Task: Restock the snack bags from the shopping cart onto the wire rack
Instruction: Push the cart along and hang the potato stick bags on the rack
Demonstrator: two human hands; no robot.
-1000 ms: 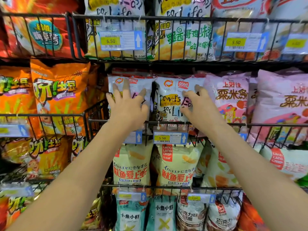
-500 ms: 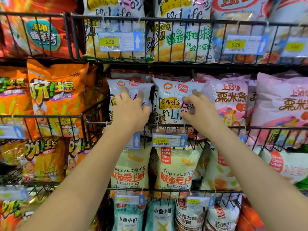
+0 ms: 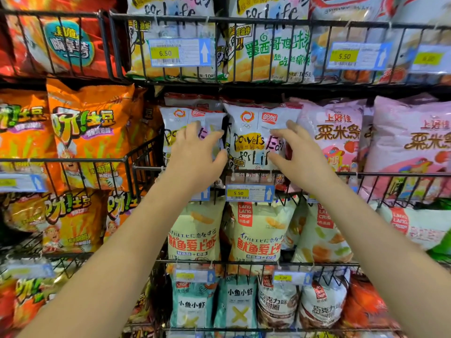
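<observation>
Above the 5.50 price tag (image 3: 250, 192), my left hand (image 3: 195, 153) and right hand (image 3: 301, 154) press open-fingered, I think, squaring the white snack bag (image 3: 253, 135).

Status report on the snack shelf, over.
Left hand rests on left white bag; right hand touches right white bag. Both bags upright in wire rack. Nothing in the way.

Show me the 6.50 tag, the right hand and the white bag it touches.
6.50 tag (image 3: 165, 53): head view, yellow patch.
right hand (image 3: 300, 154): head view, its back.
white bag (image 3: 253, 125): head view, upper front.
</observation>
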